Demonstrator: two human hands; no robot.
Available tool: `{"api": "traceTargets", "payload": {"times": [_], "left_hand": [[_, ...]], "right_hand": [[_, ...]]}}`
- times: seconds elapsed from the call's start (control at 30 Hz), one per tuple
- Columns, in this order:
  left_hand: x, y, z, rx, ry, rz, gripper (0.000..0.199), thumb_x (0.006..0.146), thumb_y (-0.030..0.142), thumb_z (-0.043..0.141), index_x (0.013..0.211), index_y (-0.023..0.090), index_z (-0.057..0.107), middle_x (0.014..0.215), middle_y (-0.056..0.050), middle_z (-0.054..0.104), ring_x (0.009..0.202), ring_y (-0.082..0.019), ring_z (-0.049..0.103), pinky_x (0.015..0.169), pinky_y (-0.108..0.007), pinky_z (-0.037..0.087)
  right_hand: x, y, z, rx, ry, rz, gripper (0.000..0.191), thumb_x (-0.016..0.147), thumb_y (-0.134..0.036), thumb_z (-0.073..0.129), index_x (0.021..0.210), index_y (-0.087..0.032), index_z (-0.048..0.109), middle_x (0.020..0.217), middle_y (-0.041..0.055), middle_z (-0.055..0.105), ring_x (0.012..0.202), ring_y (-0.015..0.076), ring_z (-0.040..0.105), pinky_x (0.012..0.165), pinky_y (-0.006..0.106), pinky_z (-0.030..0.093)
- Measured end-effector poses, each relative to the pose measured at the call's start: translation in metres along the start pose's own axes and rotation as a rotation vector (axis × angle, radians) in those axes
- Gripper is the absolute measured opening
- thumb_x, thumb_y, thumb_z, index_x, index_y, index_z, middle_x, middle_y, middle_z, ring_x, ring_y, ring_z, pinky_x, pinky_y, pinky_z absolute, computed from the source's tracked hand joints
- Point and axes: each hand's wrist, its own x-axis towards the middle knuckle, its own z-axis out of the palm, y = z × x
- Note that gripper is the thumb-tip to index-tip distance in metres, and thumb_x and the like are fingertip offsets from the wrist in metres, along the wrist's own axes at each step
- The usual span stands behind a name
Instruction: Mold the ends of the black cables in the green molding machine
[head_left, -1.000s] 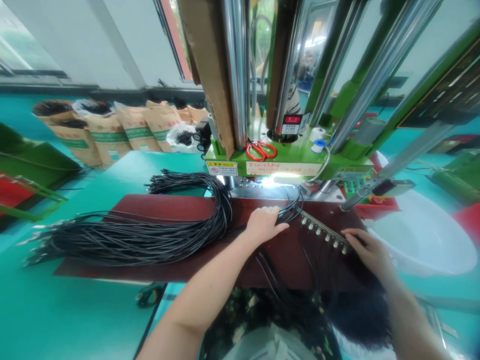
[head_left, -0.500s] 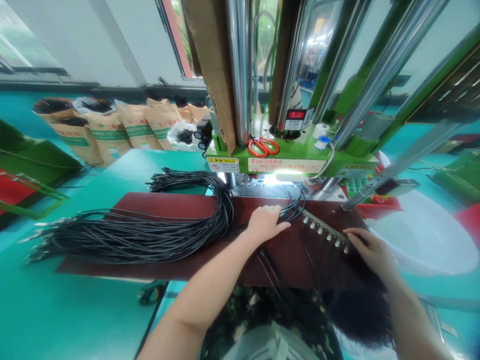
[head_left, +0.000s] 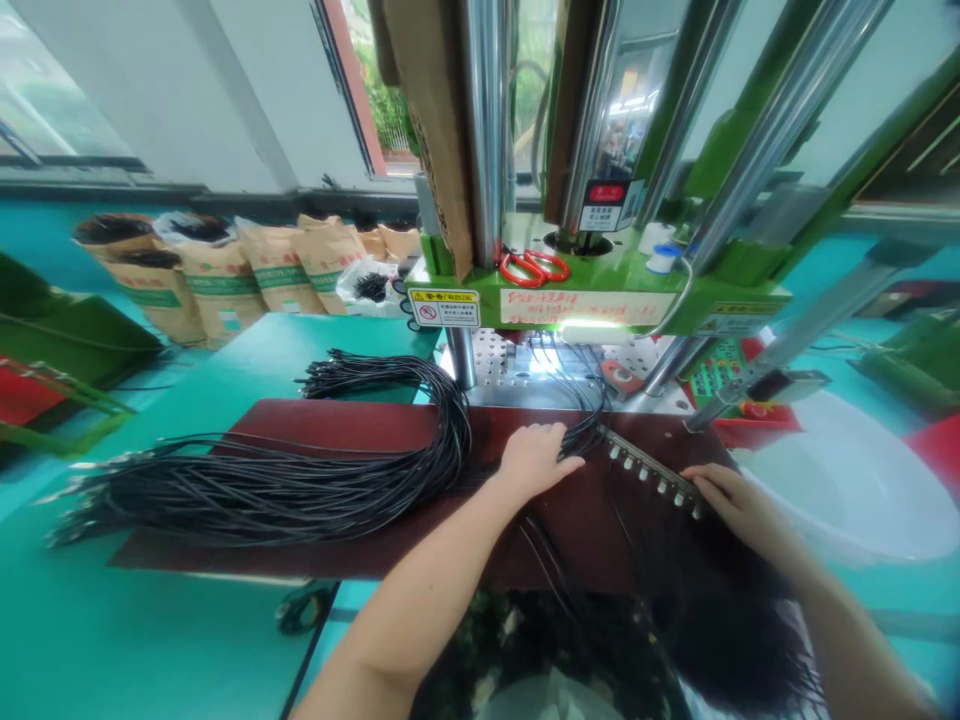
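Observation:
My left hand (head_left: pixel 531 462) is closed around a bunch of thin black cables (head_left: pixel 589 432) at the back edge of a dark red board (head_left: pixel 495 545). Its thumb points right, and its other fingertips are partly hidden. From there the cables run back onto the lit metal bed of a green press (head_left: pixel 517 365). With my right hand (head_left: pixel 724 492) I grip the near right end of a narrow metal strip (head_left: pixel 649 465), which slants across the board. Several small silvery pieces line the strip's lower side.
A thick bundle of black cables (head_left: pixel 300 490) curves over the board's left side. Red-handled scissors (head_left: pixel 534 268) and thread spools (head_left: pixel 663 258) sit on the press's green plate (head_left: pixel 465 285). A white basin (head_left: pixel 847 480) stands at right. Paper sacks (head_left: pixel 225 285) line the wall.
The press's green plate has risen relative to the bed, showing more of the perforated metal and the cables on it. Both hands keep nearly the same places; the view has shifted slightly.

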Motion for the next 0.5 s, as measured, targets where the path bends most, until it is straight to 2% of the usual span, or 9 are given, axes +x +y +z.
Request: {"api": "traceTargets", "payload": {"times": [0.07, 0.2, 0.3, 0.37, 0.43, 0.5], "left_hand": [[0.0, 0.0, 0.0, -0.001, 0.0, 0.003, 0.039, 0.078, 0.055, 0.045, 0.095, 0.02, 0.049, 0.092, -0.005, 0.062, 0.089, -0.023, 0.057, 0.074, -0.033, 0.043], [0.0, 0.001, 0.001, 0.006, 0.012, 0.0, 0.04, 0.078, 0.056, 0.046, 0.095, 0.02, 0.049, 0.091, -0.005, 0.062, 0.089, -0.023, 0.057, 0.074, -0.034, 0.043], [0.0, 0.001, 0.001, 0.008, 0.027, 0.003, 0.041, 0.077, 0.056, 0.046, 0.095, 0.02, 0.05, 0.089, -0.005, 0.062, 0.087, -0.022, 0.058, 0.073, -0.034, 0.043], [0.0, 0.001, 0.001, 0.009, 0.034, 0.006, 0.04, 0.077, 0.056, 0.048, 0.094, 0.02, 0.05, 0.088, -0.005, 0.062, 0.085, -0.022, 0.058, 0.072, -0.034, 0.044], [0.0, 0.001, 0.002, 0.007, 0.035, 0.008, 0.039, 0.076, 0.055, 0.049, 0.092, 0.019, 0.05, 0.088, -0.004, 0.062, 0.084, -0.023, 0.057, 0.071, -0.034, 0.044], [0.001, 0.001, 0.003, -0.001, 0.03, 0.005, 0.039, 0.075, 0.055, 0.049, 0.091, 0.02, 0.051, 0.088, -0.005, 0.062, 0.083, -0.023, 0.057, 0.071, -0.034, 0.043]], "right_hand": [[0.011, -0.009, -0.007, -0.021, -0.03, 0.003, 0.027, 0.077, -0.038, 0.044, 0.087, -0.021, 0.062, 0.087, 0.0058, 0.069, 0.079, 0.0235, 0.063, 0.072, 0.036, 0.05], [0.052, -0.043, -0.008, -0.073, 0.084, -0.105, 0.027, 0.079, -0.034, 0.044, 0.095, -0.021, 0.061, 0.097, 0.0071, 0.066, 0.089, 0.0236, 0.061, 0.079, 0.036, 0.047], [0.101, -0.069, 0.006, -0.016, 0.175, -0.233, 0.031, 0.08, -0.03, 0.043, 0.106, -0.02, 0.057, 0.109, 0.0078, 0.061, 0.102, 0.0235, 0.055, 0.088, 0.037, 0.043], [0.139, -0.083, 0.02, 0.023, 0.257, -0.226, 0.036, 0.08, -0.028, 0.045, 0.113, -0.018, 0.053, 0.117, 0.0097, 0.056, 0.108, 0.0252, 0.051, 0.092, 0.04, 0.04], [0.179, -0.095, 0.032, 0.026, 0.301, -0.222, 0.035, 0.08, -0.027, 0.046, 0.113, -0.017, 0.053, 0.115, 0.0119, 0.057, 0.11, 0.0286, 0.049, 0.093, 0.045, 0.038], [0.213, -0.106, 0.039, 0.019, 0.29, -0.265, 0.029, 0.083, -0.028, 0.046, 0.108, -0.018, 0.057, 0.108, 0.0118, 0.06, 0.106, 0.0286, 0.051, 0.091, 0.046, 0.038]]}}
